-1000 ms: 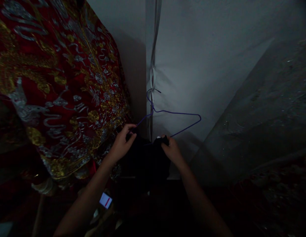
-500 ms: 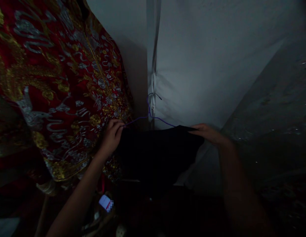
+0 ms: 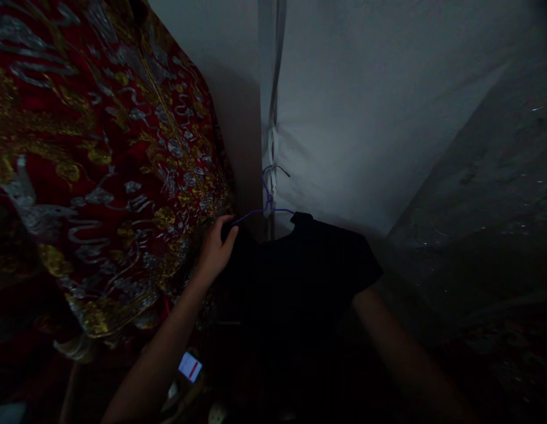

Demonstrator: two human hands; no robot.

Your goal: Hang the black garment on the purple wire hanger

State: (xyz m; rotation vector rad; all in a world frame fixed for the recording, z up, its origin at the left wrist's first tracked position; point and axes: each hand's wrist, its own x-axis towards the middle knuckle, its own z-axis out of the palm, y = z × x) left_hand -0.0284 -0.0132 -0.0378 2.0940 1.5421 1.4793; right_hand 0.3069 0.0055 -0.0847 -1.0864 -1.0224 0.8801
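Observation:
A black garment (image 3: 299,271) hangs on a thin purple wire hanger (image 3: 268,207), whose hook catches a white strap on the pale wall. My left hand (image 3: 218,247) grips the garment's left shoulder where the hanger wire runs into it. My right forearm reaches up under the garment's right sleeve; my right hand is hidden behind the black cloth.
A large red robe (image 3: 96,159) with gold and silver embroidery hangs close on the left. A clear plastic cover (image 3: 476,224) drapes on the right. A pale wall (image 3: 365,106) stands behind. A small white label with a red mark (image 3: 190,366) shows low down in the dark.
The black garment has been pulled fully over the hanger and now covers its right arm. My right hand went from the hanger's right end to behind the sleeve.

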